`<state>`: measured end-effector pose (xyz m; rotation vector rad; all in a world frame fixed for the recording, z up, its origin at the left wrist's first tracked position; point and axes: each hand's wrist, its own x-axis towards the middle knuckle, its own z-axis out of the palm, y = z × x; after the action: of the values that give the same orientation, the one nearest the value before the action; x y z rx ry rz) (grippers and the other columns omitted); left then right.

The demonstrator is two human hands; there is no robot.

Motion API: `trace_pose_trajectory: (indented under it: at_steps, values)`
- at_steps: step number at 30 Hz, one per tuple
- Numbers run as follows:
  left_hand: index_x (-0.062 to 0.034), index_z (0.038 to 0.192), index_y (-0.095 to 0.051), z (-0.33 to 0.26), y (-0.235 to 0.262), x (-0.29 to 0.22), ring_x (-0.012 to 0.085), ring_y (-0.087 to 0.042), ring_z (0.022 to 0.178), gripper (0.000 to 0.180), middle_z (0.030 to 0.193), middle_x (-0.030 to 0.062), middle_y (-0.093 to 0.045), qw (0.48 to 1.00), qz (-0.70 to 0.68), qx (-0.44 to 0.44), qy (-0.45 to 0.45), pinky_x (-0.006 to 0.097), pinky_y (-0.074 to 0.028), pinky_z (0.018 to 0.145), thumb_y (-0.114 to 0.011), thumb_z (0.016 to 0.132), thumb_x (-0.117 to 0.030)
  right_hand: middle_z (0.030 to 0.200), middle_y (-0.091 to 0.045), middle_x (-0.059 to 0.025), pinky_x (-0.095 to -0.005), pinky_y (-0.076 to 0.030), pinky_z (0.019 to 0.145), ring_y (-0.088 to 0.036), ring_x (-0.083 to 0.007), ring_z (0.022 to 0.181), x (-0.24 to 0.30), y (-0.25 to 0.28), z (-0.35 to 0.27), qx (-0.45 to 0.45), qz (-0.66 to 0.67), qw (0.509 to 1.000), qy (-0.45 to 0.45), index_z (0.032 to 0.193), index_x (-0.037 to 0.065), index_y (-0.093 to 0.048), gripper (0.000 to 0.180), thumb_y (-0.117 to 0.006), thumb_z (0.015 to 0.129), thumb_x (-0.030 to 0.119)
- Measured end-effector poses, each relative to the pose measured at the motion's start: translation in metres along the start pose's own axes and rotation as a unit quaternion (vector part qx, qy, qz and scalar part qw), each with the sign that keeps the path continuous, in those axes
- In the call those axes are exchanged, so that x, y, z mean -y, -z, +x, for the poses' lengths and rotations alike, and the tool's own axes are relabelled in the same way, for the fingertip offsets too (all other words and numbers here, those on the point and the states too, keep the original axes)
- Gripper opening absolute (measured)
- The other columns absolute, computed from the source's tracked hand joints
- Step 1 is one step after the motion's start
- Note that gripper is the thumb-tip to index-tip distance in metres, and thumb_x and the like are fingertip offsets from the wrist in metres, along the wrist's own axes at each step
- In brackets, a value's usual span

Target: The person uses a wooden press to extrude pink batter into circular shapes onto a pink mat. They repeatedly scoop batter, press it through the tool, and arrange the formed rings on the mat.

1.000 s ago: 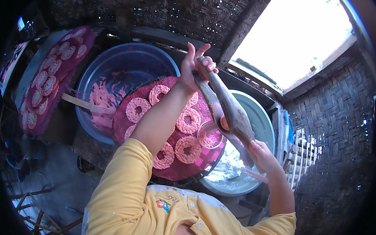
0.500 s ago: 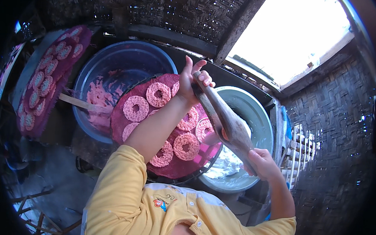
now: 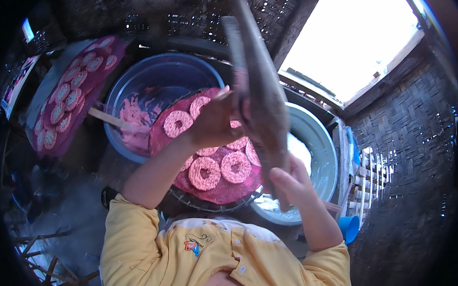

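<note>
A long wooden hand press [image 3: 265, 99], hinged at its lower end, stands almost upright and smeared by motion in front of me. Its two upper arms are apart. My right hand [image 3: 294, 183] is closed round its lower end. Beside its middle is my left hand [image 3: 217, 122], in shadow, its fingers blurred and partly hidden by the press. Beneath lies a round tray with magenta cloth [image 3: 219, 194]. Several pink rings of dough strands [image 3: 205, 173] rest on it; my left forearm and the press cover some of them.
Behind the tray on the left stands a blue basin [image 3: 164, 60] with pink dough [image 3: 134, 119] and a wooden paddle [image 3: 108, 117]. A pale green basin [image 3: 325, 166] with white stuff is at right, near a blue cup [image 3: 349, 229]. Another ring-covered magenta cloth [image 3: 84, 100] lies far left.
The press has swung more upright and its arms have parted at the top. My left hand has left the upper end and come down to the middle. My right hand keeps its grip, slightly further left.
</note>
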<state>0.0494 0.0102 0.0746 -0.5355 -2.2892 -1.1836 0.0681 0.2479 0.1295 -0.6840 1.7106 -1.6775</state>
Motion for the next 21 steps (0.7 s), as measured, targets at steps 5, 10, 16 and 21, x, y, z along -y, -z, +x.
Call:
trace_pose_trajectory:
  at_steps: [5, 10, 16, 21]
  values:
    - [-0.0042, 0.125, -0.044, -0.118, 0.061, 0.002, 0.0252, -0.059, 0.096, 0.064, 0.121, 0.0144, -0.054, 0.982, 0.110, -0.125, 0.091, 0.037, -0.045, 0.081, -0.071, 0.069, -0.023, 0.091, -0.060, -0.0131, -0.0341, -0.050, 0.069, -0.062, -0.0224, 0.078, -0.012, -0.031, -0.009, 0.258, -0.232, 0.931, 0.112, 0.125, 0.002, -0.049, 0.059, -0.068, 0.079, 0.034]
    - [-0.0032, 0.128, -0.042, -0.266, 0.119, -0.013, 0.0230, -0.058, 0.100, 0.062, 0.120, 0.0138, -0.056, 0.927, 0.173, -0.248, 0.221, 0.035, -0.046, 0.082, -0.067, 0.073, -0.020, 0.119, -0.050, -0.0205, -0.0396, -0.038, 0.095, -0.048, -0.0319, 0.113, -0.069, -0.033, -0.049, 0.397, -0.293, 0.868, 0.054, 0.128, 0.004, -0.048, 0.053, -0.055, 0.088, 0.037]
    - [-0.0021, 0.131, -0.040, -0.383, 0.105, -0.052, 0.0204, -0.057, 0.106, 0.059, 0.118, 0.0131, -0.058, 0.869, 0.194, -0.214, 0.401, 0.033, -0.046, 0.083, -0.062, 0.078, -0.016, 0.130, -0.040, -0.0238, -0.0405, -0.028, 0.104, -0.036, -0.0355, 0.124, -0.177, -0.039, -0.075, 0.147, -0.294, 0.933, -0.147, 0.131, 0.004, -0.043, 0.057, -0.058, 0.085, 0.036]
    - [0.0021, 0.103, -0.060, -0.403, 0.092, -0.031, 0.0392, -0.058, 0.095, 0.042, 0.098, 0.0267, -0.060, 0.762, 0.132, -0.078, 0.629, 0.041, -0.045, 0.081, -0.062, 0.077, -0.030, 0.139, -0.030, -0.0193, -0.0487, -0.025, 0.104, -0.031, -0.0359, 0.127, -0.249, -0.054, -0.045, 0.070, -0.563, 0.823, -0.042, 0.133, 0.013, -0.038, 0.071, -0.066, 0.074, 0.041]
